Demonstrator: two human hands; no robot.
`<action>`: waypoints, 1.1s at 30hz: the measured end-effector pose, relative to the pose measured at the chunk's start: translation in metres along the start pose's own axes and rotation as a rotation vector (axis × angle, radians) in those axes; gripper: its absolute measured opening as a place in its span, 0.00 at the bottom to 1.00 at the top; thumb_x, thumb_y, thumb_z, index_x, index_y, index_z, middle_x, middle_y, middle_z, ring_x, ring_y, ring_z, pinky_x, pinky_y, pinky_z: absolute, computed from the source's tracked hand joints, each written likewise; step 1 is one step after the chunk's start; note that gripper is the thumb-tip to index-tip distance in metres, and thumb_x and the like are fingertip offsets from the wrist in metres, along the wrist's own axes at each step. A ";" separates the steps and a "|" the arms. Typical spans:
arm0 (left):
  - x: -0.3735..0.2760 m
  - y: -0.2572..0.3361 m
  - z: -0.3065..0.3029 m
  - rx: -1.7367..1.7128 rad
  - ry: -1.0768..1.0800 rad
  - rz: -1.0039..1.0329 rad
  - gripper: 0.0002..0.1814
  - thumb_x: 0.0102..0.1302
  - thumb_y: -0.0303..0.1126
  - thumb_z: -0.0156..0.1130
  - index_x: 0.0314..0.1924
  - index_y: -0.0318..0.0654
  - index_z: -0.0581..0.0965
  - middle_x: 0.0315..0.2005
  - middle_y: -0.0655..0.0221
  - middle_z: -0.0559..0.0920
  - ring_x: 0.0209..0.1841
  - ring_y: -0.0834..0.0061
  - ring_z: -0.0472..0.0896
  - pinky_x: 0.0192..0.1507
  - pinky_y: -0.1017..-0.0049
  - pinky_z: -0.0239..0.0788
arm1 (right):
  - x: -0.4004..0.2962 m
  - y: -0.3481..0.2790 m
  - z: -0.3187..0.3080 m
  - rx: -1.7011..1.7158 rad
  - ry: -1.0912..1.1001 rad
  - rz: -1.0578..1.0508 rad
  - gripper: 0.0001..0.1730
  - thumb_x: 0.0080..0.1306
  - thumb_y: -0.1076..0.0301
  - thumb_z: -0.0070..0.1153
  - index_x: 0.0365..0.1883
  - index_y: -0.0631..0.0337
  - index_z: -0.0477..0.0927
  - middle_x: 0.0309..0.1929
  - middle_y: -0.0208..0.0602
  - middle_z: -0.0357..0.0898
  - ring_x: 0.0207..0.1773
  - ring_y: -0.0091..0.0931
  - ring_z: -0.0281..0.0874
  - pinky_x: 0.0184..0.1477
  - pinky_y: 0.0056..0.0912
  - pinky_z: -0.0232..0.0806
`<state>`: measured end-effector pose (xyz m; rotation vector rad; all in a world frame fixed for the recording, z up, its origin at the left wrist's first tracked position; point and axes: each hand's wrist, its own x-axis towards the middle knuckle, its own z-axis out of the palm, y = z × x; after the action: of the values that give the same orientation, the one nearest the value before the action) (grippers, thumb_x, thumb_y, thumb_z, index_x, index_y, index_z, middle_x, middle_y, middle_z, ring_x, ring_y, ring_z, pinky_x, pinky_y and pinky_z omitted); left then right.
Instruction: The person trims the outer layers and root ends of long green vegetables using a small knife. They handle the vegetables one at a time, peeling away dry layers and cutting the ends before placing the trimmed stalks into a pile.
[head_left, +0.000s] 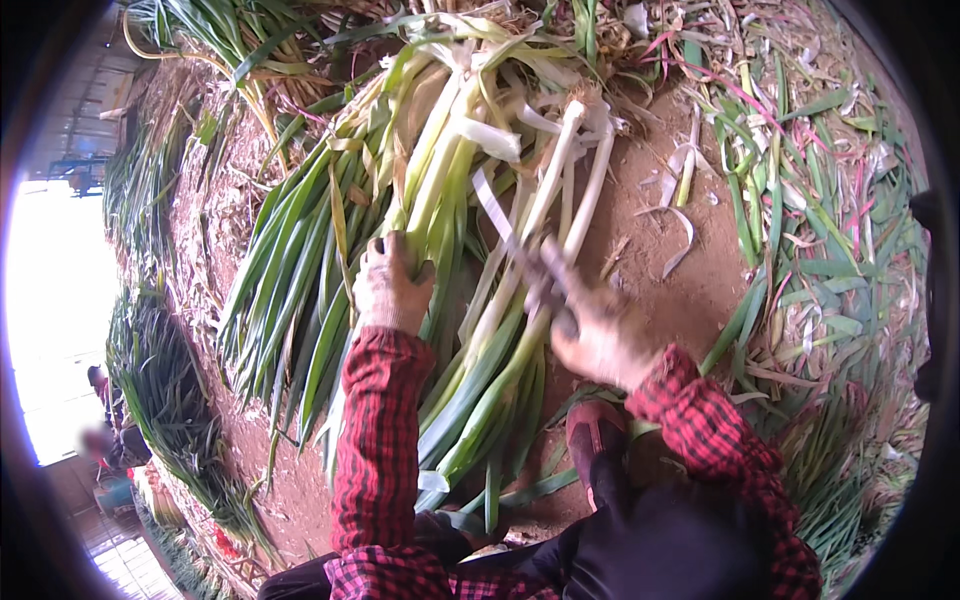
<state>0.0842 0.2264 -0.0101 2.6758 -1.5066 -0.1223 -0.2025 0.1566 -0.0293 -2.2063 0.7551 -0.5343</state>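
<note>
My left hand (391, 281), in a soiled glove, grips pale green stalks (431, 191) in a spread bunch of large green onions. Their dark green leaves (289, 277) fan down to the left. My right hand (604, 330), blurred by motion, is closed around a knife whose handle is mostly hidden by the fingers. The narrow blade (493, 204) points up and left between the stalks. Beside that hand lie onions with white shanks (553, 176) and roots (585, 97) at the top; their leaves (480, 405) run down between my forearms.
Cut leaves and peelings (817, 262) cover the ground on the right. More onions lie at the top left (225, 37) and in a long row (161, 375) on the left. My shoe (596, 435) stands below my right hand. Another person (120, 431) is at the far left edge.
</note>
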 end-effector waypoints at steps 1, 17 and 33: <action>-0.006 0.004 -0.007 0.008 0.005 -0.023 0.30 0.59 0.42 0.73 0.59 0.42 0.75 0.52 0.55 0.81 0.52 0.47 0.82 0.52 0.53 0.76 | 0.003 0.001 -0.008 -0.020 0.036 0.017 0.56 0.62 0.76 0.57 0.86 0.53 0.43 0.61 0.31 0.84 0.42 0.33 0.86 0.38 0.36 0.82; -0.101 -0.009 -0.004 -1.168 -0.243 -0.286 0.25 0.70 0.42 0.73 0.56 0.29 0.77 0.40 0.68 0.87 0.40 0.79 0.82 0.45 0.74 0.76 | 0.017 -0.003 0.003 -0.125 0.040 0.031 0.54 0.65 0.70 0.60 0.86 0.45 0.47 0.33 0.48 0.81 0.28 0.39 0.84 0.27 0.44 0.76; -0.085 -0.055 -0.004 -1.705 -0.696 -0.279 0.37 0.75 0.61 0.58 0.62 0.28 0.75 0.23 0.75 0.71 0.23 0.79 0.68 0.45 0.65 0.74 | 0.077 0.028 0.006 -0.064 0.090 0.000 0.62 0.58 0.78 0.59 0.86 0.42 0.41 0.67 0.34 0.79 0.39 0.33 0.87 0.36 0.38 0.83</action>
<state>0.0875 0.3277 -0.0086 1.3047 -0.4068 -1.5628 -0.1515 0.0935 -0.0430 -2.2530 0.8302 -0.6208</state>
